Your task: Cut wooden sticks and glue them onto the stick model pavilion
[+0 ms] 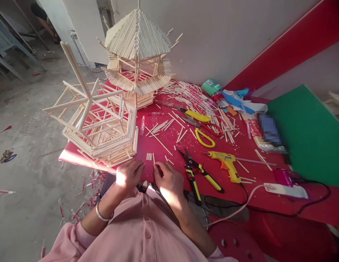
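My right hand (168, 177) pinches a short thin wooden stick (154, 158) upright at the table's near edge. Close by on its left, my left hand (130, 171) has its fingers pressed together; whatever may be between them is hidden. Just beyond both hands, several short cut sticks (149, 157) lie side by side on the red table (158, 145). An open hexagonal stick frame (101, 127) stands behind my left hand. Farther back rises a pagoda-like stick model (138, 40) with a slatted roof.
Cutting pliers (195, 171), a yellow glue gun (225, 162) with a cord and yellow-handled scissors (200, 131) lie to the right. Loose sticks (182, 92) are heaped at the back. A green board (308, 134) and a white power strip (285, 190) sit at far right.
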Available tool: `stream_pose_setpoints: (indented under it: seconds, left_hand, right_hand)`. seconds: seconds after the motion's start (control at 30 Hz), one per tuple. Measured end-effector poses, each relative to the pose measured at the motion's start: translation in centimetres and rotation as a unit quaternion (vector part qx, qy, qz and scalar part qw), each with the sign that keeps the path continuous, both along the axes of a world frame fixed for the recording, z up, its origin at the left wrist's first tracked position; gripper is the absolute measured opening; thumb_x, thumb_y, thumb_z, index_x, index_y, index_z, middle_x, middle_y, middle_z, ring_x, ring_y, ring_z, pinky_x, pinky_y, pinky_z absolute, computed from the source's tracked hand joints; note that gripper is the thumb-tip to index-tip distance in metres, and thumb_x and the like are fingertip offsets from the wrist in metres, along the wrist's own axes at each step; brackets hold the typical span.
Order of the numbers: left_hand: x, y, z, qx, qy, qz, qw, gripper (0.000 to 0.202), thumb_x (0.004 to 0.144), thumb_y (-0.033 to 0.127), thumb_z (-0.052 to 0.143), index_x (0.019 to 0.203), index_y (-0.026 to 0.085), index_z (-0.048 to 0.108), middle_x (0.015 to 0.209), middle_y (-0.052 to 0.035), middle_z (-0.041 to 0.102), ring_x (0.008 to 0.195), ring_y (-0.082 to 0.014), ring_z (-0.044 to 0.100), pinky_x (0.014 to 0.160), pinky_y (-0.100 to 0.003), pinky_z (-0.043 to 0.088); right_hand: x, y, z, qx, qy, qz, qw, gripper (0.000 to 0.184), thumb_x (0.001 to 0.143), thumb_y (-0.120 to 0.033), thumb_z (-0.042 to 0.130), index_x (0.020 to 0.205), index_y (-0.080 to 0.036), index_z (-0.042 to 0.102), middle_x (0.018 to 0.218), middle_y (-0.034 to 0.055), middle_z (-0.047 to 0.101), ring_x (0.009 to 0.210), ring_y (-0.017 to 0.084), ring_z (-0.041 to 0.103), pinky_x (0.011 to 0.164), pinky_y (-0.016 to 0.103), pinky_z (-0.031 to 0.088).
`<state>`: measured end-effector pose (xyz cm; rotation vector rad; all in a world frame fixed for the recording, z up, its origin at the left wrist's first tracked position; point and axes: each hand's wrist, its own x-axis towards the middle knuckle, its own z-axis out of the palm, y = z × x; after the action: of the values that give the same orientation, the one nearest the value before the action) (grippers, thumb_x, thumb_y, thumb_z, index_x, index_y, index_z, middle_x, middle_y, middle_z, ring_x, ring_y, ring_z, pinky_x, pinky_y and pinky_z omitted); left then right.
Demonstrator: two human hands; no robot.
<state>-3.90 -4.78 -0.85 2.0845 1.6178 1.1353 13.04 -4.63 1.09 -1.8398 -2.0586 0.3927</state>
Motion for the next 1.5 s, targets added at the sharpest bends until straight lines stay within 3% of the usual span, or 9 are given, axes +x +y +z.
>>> stream_pose_setpoints:
  seconds: [0.6, 0.87, 1.0, 1.5]
  left_hand:
    - [0.1, -0.1, 0.0, 0.002, 0.023, 0.008, 1.000, 0.024, 0.093, 0.023, 0.053, 0.079, 0.019, 0.072, 0.067, -0.0034, 0.070, 0.060, -0.0136, 0.064, 0.059, -0.023, 0.049]
    - [0.2, -0.1, 0.2, 0.005, 0.028, 0.015, 0.999, 0.026, 0.093, 0.024, 0.053, 0.077, 0.019, 0.072, 0.066, -0.0032, 0.069, 0.059, -0.0132, 0.063, 0.058, -0.023, 0.048]
    - [0.2, -0.1, -0.1, 0.014, 0.023, 0.015, 1.000, 0.025, 0.092, 0.023, 0.053, 0.077, 0.019, 0.072, 0.067, -0.0033, 0.070, 0.059, -0.0131, 0.063, 0.058, -0.023, 0.048]
    - [-0.1, -0.1, 0.0, 0.025, -0.001, -0.011, 1.000, 0.023, 0.093, 0.020, 0.052, 0.079, 0.017, 0.071, 0.064, -0.0027, 0.067, 0.058, -0.0132, 0.061, 0.056, -0.022, 0.046]
  right_hand:
    - [-0.1, 0.0, 0.3, -0.006, 0.024, 0.005, 1.000, 0.021, 0.091, -0.031, 0.052, 0.096, -0.025, 0.072, 0.088, 0.0015, 0.075, 0.074, 0.016, 0.067, 0.064, 0.025, 0.039]
    - [-0.6, 0.5, 0.7, -0.031, 0.052, -0.023, 0.998, 0.017, 0.087, -0.034, 0.056, 0.091, -0.024, 0.069, 0.075, -0.0004, 0.072, 0.068, 0.016, 0.065, 0.060, 0.026, 0.036]
    - [-1.3, 1.1, 1.1, -0.056, 0.022, -0.038, 0.998, 0.014, 0.084, -0.033, 0.058, 0.084, -0.022, 0.066, 0.072, -0.0002, 0.070, 0.066, 0.016, 0.063, 0.058, 0.026, 0.032]
    - [-2.4, 1.8, 1.6, -0.060, -0.070, -0.048, 0.995, 0.009, 0.084, -0.027, 0.058, 0.084, -0.021, 0.064, 0.075, 0.0023, 0.071, 0.065, 0.017, 0.062, 0.057, 0.029, 0.026]
